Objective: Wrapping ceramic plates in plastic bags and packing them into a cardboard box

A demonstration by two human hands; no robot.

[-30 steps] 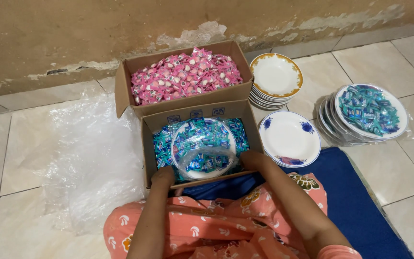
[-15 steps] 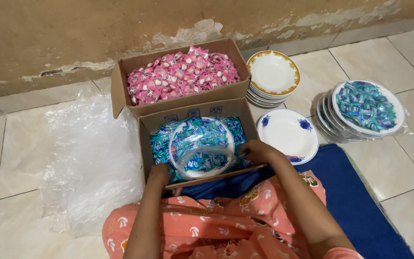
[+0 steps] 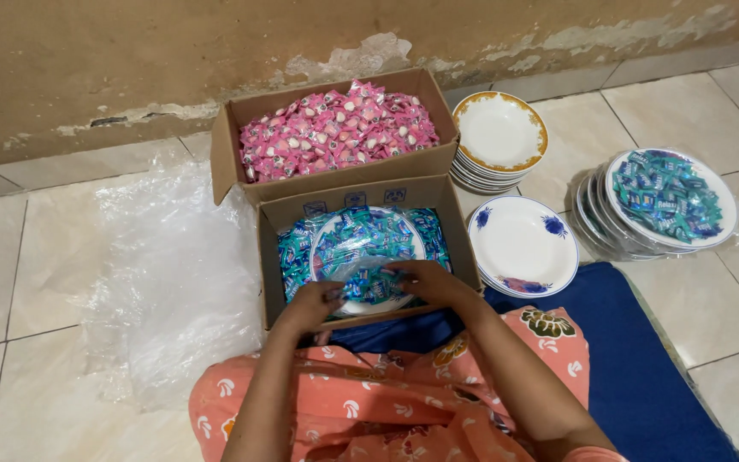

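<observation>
A white plate (image 3: 368,248) heaped with teal wrapped candies sits inside a clear plastic bag, resting on the teal candies in the nearer cardboard box (image 3: 352,198). My left hand (image 3: 314,304) is at the plate's near left edge, fingers closed on the loose plastic. My right hand (image 3: 425,281) reaches over the near right edge and pinches the same plastic bag (image 3: 361,278) where it bunches up. The two hands are close together over the box's front wall.
Behind stands a second box of pink candies (image 3: 335,128). To the right are a stack of gold-rimmed plates (image 3: 499,133), a blue-flowered plate (image 3: 522,246) and bagged candy plates (image 3: 665,201). Clear plastic sheeting (image 3: 173,274) lies at left, a blue mat (image 3: 635,359) at right.
Both hands have moved from the plate's outer sides inward and now meet over its near edge, gathering the loose plastic. The view shifted slightly.
</observation>
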